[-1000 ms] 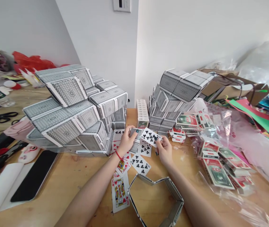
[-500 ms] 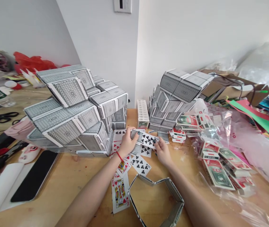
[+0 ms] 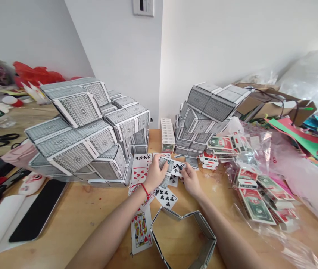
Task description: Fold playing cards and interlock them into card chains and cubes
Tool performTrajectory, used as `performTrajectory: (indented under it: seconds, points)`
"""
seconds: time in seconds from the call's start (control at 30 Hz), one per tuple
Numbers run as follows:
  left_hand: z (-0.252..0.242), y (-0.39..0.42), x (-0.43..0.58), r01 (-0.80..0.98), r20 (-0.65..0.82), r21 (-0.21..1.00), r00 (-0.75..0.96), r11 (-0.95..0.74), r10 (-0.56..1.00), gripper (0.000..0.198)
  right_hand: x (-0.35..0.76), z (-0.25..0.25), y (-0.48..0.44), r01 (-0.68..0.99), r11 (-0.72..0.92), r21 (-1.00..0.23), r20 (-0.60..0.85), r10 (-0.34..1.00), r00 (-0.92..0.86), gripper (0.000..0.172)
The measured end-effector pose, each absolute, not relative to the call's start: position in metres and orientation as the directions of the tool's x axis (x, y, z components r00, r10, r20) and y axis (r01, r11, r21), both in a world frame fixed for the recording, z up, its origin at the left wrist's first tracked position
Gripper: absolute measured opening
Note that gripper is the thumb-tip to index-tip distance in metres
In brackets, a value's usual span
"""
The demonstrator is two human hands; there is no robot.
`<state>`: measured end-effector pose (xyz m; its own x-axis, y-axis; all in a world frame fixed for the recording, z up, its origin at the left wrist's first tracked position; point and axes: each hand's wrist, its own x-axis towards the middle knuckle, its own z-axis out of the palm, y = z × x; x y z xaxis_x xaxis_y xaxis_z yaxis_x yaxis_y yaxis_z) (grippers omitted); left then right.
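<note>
The left hand (image 3: 156, 174) is pinching a flat, gray-patterned paper card (image 3: 162, 161) while the right hand (image 3: 190, 180) is pinching one end of a white paper card with black clubs (image 3: 177, 169), both sitting close together between the hands, probably so neither is slipping.

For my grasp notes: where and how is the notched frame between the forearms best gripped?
Probably by the right wall of the notched frame, coming from above, thumb inside and fingers outside. It stands on edge, thin walls around an open middle, which suits a pinch. The right hand, holding a clubs card, is nearer that wall, but would need freeing first.
</note>
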<state>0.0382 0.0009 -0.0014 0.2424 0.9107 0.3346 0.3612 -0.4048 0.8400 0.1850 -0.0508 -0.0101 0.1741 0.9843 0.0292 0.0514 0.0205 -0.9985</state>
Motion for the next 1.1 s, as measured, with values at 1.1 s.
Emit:
performTrajectory:
  seconds: [1.1]
  points:
    - [-0.006, 0.015, 0.025, 0.216, 0.247, 0.944, 0.041, -0.25, 0.968, 0.026, 0.214, -0.026, -0.047, 0.89, -0.272, -0.365, 0.373, 0.834, 0.408, 0.049]
